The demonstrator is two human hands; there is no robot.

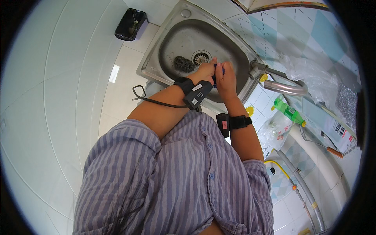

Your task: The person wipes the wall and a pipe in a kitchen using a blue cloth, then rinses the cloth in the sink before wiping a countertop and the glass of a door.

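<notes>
A stainless steel sink point(188, 35) lies in front of me. Over its basin, near the right side, my left hand point(207, 71) and my right hand point(226, 77) are close together, both gripping a bunched dark blue cloth point(214, 78). Most of the cloth is hidden by the fingers. Beside my left hand, a steel wool scrubber point(184, 64) rests on the basin floor, next to the drain strainer point(201, 58). Each wrist wears a black strapped device; a cable loops from the left one.
The curved metal faucet point(285, 86) stands right of the basin. Further right are a green plastic bottle point(289, 112), clear plastic bags point(311, 77) and a wooden-handled wire utensil point(335, 152). A black-lined bin point(130, 25) stands at upper left. Pipes point(305, 182) run at lower right.
</notes>
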